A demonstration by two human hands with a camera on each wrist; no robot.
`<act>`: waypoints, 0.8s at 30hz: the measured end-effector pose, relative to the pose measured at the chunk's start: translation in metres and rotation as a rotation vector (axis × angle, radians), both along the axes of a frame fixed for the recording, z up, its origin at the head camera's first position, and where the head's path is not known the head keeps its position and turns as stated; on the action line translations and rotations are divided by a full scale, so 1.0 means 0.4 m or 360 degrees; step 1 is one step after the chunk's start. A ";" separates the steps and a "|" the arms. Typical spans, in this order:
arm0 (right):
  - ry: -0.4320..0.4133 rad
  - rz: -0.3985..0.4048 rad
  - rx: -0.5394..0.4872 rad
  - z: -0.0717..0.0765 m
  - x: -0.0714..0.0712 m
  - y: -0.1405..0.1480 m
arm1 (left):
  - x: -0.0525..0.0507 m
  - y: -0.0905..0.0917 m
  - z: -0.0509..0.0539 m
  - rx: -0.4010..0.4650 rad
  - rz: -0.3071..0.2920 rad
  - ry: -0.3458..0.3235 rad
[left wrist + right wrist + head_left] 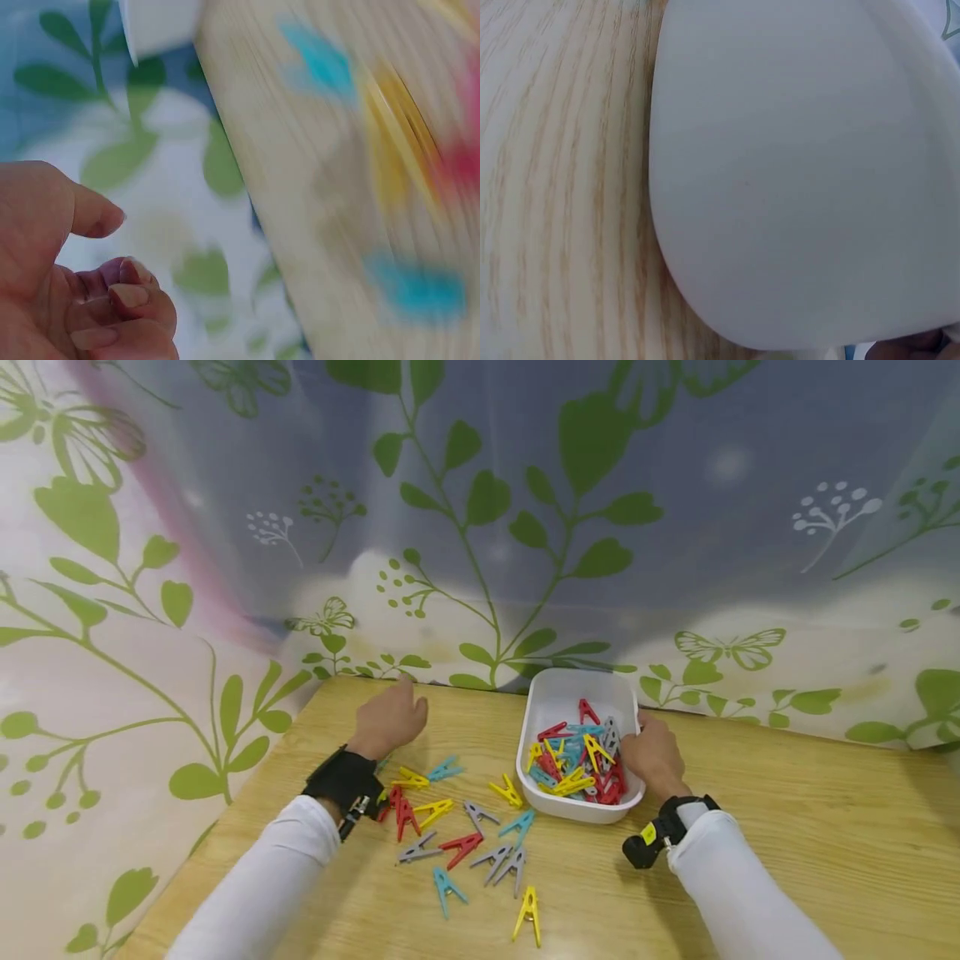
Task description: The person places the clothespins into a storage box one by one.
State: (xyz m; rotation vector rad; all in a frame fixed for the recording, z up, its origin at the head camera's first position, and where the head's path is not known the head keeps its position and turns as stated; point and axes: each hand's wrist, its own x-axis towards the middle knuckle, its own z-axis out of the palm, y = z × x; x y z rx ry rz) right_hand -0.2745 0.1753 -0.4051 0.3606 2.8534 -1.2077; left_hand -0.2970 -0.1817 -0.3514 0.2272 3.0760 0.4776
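Note:
A white plastic bin (581, 814) holds a jumble of red, yellow, blue and grey plastic clothespins (573, 781). My right hand (654, 750) grips its right side, and in the right wrist view the bin's wall (795, 180) fills most of the picture. Above the table's back left part is my left hand (392, 718), with nothing in it. The left wrist view shows that hand (82, 277) with loosely curled fingers and the thumb apart from them. Nearest to it are a yellow clothespin (410, 778) and a blue clothespin (446, 769) lying on the table.
Several more clothespins lie scattered in front and to the left of the bin, among them a red one (461, 850), a grey one (418, 849) and a yellow one (528, 914) nearest me. Behind the wooden table (787, 827) hangs a leaf-patterned curtain (480, 568).

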 end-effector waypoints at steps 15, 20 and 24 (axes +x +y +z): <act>-0.0016 -0.0007 0.0033 -0.005 -0.008 0.002 | 0.044 -0.249 -0.059 -0.0027 0.0111 -0.0227; -0.0049 -0.0025 0.0026 -0.006 -0.007 0.001 | 0.033 -0.211 -0.085 -0.0089 0.0168 -0.0274; -0.0053 -0.0033 0.0042 -0.006 -0.009 0.001 | 0.029 -0.186 -0.099 -0.0102 0.0200 -0.0266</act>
